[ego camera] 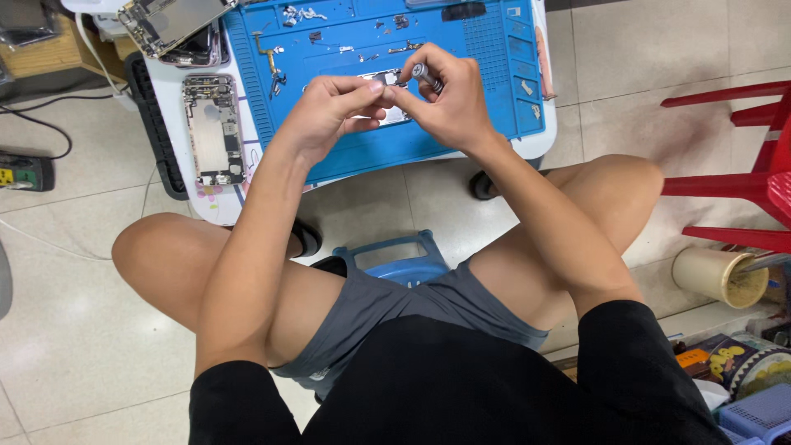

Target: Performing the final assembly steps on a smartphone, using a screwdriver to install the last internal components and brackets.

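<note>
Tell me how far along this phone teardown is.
Done: small parts lie loose on the blue mat; an opened phone shell sits beside it. In hand: right hand holds a screwdriver, left hand pinches something small. What is left cannot be told.

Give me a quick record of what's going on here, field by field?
Setting: low white table covered by a blue rubber work mat
Left hand: pinches a small metal part over the mat
Right hand: grip on a slim silver screwdriver, tip hidden
Nearby on mat: tiny loose screws and small parts
Beside mat: opened silver phone shell
Seat: blue plastic stool
Floor right: red plastic chair
</note>
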